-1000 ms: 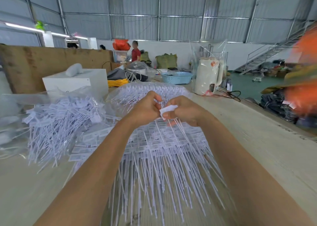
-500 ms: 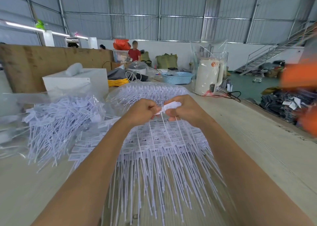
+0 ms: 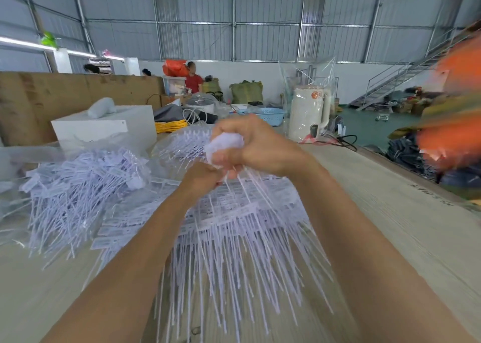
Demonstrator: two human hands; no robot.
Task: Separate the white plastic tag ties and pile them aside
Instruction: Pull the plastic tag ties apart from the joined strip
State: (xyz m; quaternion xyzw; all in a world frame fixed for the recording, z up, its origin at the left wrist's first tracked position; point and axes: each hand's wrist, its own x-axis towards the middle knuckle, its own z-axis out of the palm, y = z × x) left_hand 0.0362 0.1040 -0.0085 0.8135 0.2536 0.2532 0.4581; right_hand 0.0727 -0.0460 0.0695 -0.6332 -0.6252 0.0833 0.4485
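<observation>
A strip of white plastic tag ties (image 3: 223, 147) is held up over the table, its thin tails hanging down toward me. My right hand (image 3: 263, 147) is closed around the label heads at the top. My left hand (image 3: 201, 177) sits just below and left of it, fingers pinched on the ties' stems. Both hands are blurred by motion. Under them lies a broad heap of joined tag ties (image 3: 234, 228) with tails fanned toward the front edge. A second pile of tag ties (image 3: 78, 184) lies to the left, partly in clear plastic.
A white box (image 3: 104, 129) stands behind the left pile, with brown board behind it. A wrapped white kettle (image 3: 308, 116) and a blue basket (image 3: 268, 115) stand at the far end. The table's right edge (image 3: 406, 184) drops to a green floor. People stand in the background.
My right hand has risen and twisted over the tie heads, bunching them in its fist. My left hand has dropped below it. The held strip has lifted away from the heap.
</observation>
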